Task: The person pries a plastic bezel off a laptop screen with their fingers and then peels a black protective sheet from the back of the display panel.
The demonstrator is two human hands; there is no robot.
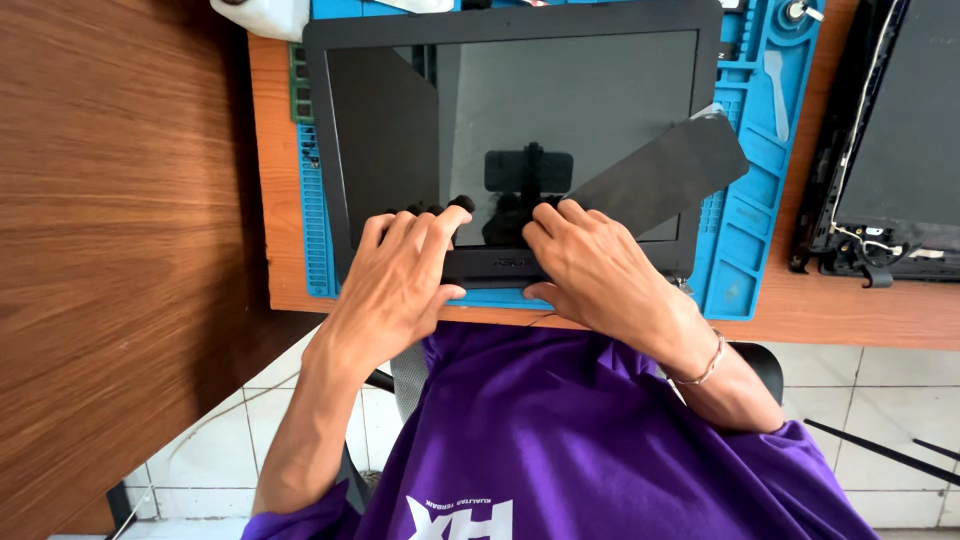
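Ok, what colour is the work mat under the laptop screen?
The work mat is bright blue, with moulded compartments along its edges; the head view shows it.

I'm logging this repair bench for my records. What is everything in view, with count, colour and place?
Laptop screen panel: one, black frame with dark glass, flat on the mat.
Work mat: one, blue, under the panel.
Thin sheet: one, dark grey, over the panel's right side.
Second laptop part: one, black with loose wires, far right.
Desk: one, light brown wood.
Cabinet side: one, dark brown wood, left.
Bracelet: one, thin, right wrist.
Shirt: one, purple.
Left hand: on the panel's lower edge.
Right hand: on the panel's lower edge.
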